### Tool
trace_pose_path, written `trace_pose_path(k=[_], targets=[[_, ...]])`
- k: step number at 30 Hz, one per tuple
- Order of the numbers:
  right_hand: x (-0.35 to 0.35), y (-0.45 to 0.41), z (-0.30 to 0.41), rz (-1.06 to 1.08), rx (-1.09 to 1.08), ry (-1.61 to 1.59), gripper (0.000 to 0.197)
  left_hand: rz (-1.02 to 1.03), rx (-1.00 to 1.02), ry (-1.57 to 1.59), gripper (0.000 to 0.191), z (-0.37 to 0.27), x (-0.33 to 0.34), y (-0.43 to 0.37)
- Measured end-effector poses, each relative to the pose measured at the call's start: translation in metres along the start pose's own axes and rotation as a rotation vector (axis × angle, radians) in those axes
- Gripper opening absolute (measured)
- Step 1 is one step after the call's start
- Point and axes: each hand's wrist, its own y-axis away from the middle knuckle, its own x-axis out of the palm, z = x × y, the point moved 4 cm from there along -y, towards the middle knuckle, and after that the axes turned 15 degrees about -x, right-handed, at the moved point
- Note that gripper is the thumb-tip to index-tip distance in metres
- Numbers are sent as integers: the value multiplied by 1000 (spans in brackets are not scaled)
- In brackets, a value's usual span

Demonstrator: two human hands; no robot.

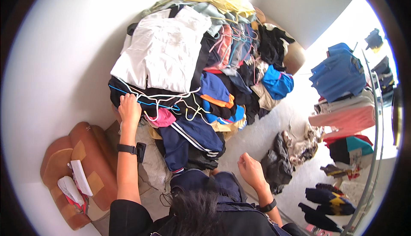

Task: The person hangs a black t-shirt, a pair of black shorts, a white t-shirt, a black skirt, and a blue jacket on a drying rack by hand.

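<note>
My left hand [130, 107] is closed at the left end of several thin clothes hangers [160, 99], white and blue. Which hanger its fingers pinch is partly hidden by the hand. The hangers lie across dark cloth, just below white trousers [170, 50] spread flat on top of a big clothes heap. Under the hangers are a pink cloth [163, 117] and navy track trousers [192, 136] with white stripes. My right hand [252, 168] hovers above the floor, right of my lap, fingers curled and nothing visible in them.
A brown sofa [93, 159] at the left holds white packets [80, 178]. Several pastel hangers [237, 40] rest on the heap's far right. Dark and patterned garments [289, 155] lie on the floor. Along the right, clothes hang from a metal rail [374, 133], including blue shirts [340, 72].
</note>
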Motion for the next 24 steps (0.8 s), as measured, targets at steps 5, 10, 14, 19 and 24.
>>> trace_pose_path(k=[5,10,14,19,24], targets=[[-10,-47,-19,57,-173,73,8,41,-17,-62,7,14,-12,-6],[-9,-53,-23,32,-223,9,9,225,-55,-135,20,55,27,9],[7,-37,-35,87,-185,20,9,370,-69,15,24,98,53,5],[12,-29,-46,145,-167,-12,8,310,-38,127,18,119,54,-17],[3,-42,-53,99,-187,40,8,23,112,-114,10,73,-5,-42]])
